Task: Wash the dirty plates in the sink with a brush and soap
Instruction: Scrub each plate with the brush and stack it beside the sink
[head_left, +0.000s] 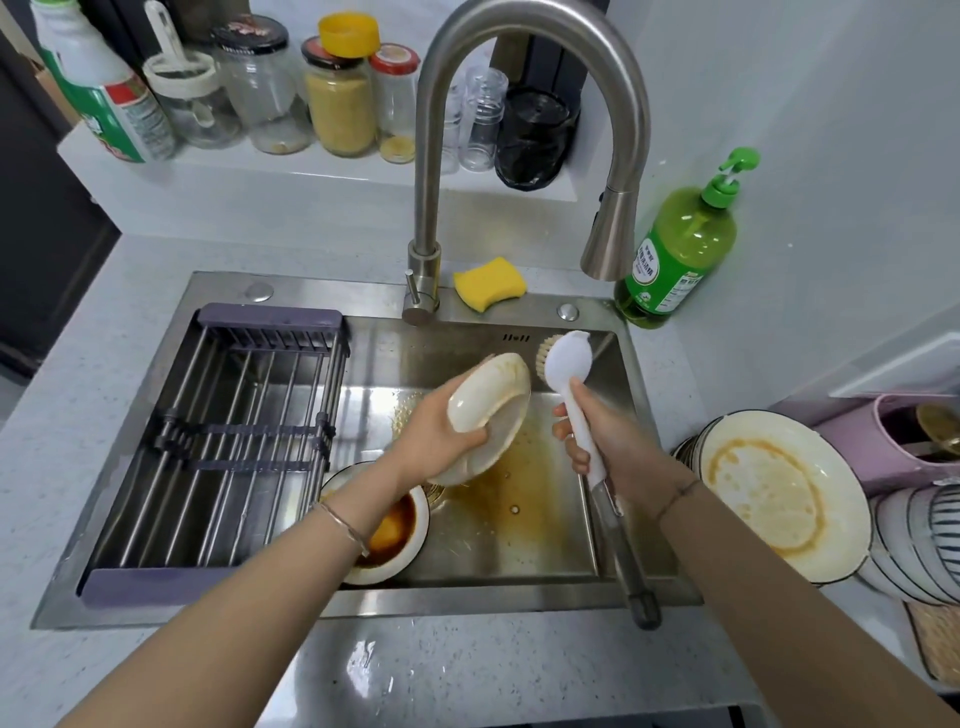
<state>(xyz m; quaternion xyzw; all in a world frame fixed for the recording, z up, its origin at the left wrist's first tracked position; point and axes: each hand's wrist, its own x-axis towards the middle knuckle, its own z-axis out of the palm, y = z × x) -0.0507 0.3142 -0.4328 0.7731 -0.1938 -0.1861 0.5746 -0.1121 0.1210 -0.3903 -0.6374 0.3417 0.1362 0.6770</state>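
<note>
i am watching the left hand (441, 431) gripping the round cream ceramic plate (506, 395) by its lower edge, fingers curling round the rim, and holding it tilted above the stainless steel sink (545, 540); the right hand (597, 436) is closing round the upper handle of the white long-handled dish brush (571, 358), whose bristles are sitting just beside the plate's far rim; whether they are touching it i cannot tell; i am judging the plate stiff, fairly weighty and breakable, and its brown greasy film is going to turn slick under soap, so i am wanting the hold on the rim, thumb on one face and fingers on the other, low over the basin; the brush is looking light and rigid, and gripping near its head is giving the firmest scrub; another sauce-stained white plate (384, 535) is lying in the sink, and a stack of dirty plates (779, 488) is waiting on the grey speckled table (78, 415), near the green pump bottle of soap (680, 249).
</note>
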